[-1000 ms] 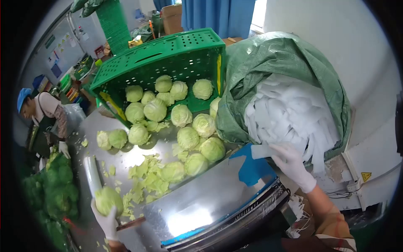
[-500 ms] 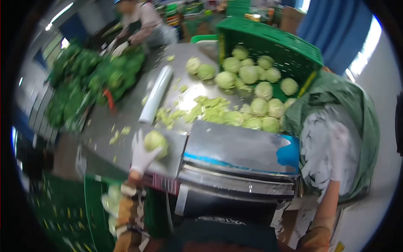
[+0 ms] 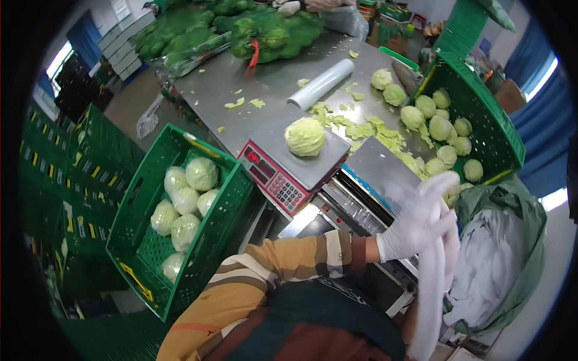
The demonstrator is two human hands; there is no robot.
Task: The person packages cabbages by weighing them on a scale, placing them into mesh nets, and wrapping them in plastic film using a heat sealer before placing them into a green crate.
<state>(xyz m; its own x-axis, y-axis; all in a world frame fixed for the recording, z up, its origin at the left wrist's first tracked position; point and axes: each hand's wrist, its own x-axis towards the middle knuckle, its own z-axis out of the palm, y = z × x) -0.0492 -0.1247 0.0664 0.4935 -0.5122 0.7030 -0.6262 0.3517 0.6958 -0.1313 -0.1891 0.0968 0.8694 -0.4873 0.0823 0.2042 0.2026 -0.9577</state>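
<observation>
Desk edge, head view: the steel desk [image 3: 208, 99] runs its left edge down to the red-framed scale [image 3: 262, 168], and a green crate [image 3: 226, 222] of wrapped cabbages [image 3: 201, 174] stands just beside that corner.
Open room: bare steel shows between the mesh bags [image 3: 277, 33] and the film roll [image 3: 322, 84], with a few leaf scraps on it; right of the roll, loose leaves [image 3: 385, 133] and a tipped crate [image 3: 481, 99] of cabbages crowd the surface.
Right side: the green sack [image 3: 533, 237] of white strips sits close by the hands, leaving little space there.
Cabbage on scale: the pale green cabbage [image 3: 305, 137] is round, its outer leaves crinkled, resting on the plate, untouched.
Foam strip: the foam strip [image 3: 428, 295] is white, long and limp, hanging down in front of the person.
Right grip: the gloved right grip [image 3: 450, 237] curls round the strip.
Left grip: the left grip [image 3: 406, 237] reaches the strip, fingers bent; blur hides how far it closes.
Change: half a second ago the left grip was at the cabbage; now both meet near the sack.
</observation>
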